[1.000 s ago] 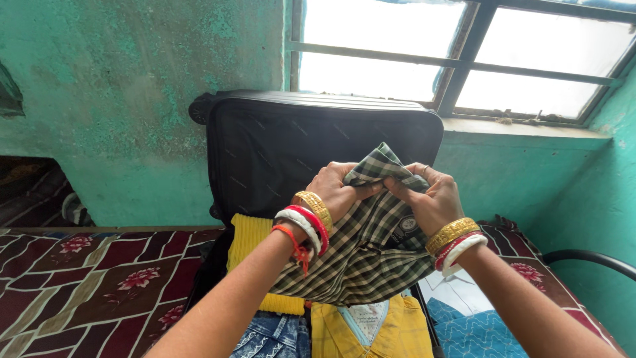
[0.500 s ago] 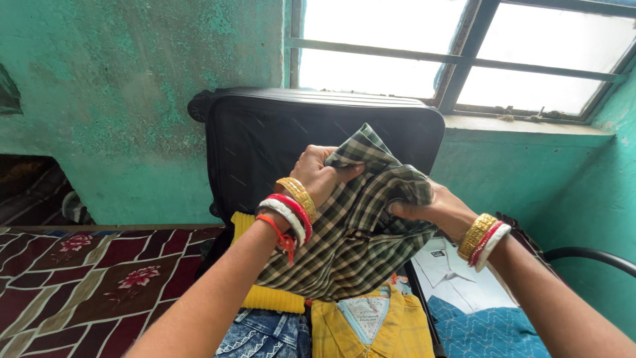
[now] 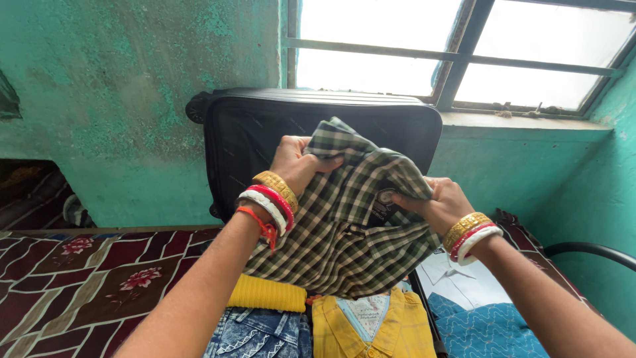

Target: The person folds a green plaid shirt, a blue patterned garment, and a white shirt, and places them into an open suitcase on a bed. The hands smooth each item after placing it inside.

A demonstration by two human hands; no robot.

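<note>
With the left hand [image 3: 295, 162] and right hand [image 3: 440, 202] each pinching the checked shirt [image 3: 344, 225] mid-frame above the open suitcase [image 3: 225, 132], a loosened grip could let its folds sag apart.

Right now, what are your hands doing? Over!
Left hand and right hand both in a grip on the checked shirt, held up over the open suitcase. Yellow shirt and jeans packed below. Nothing blocking.

Green checked shirt [image 3: 344, 232], bunched, aloft
</note>
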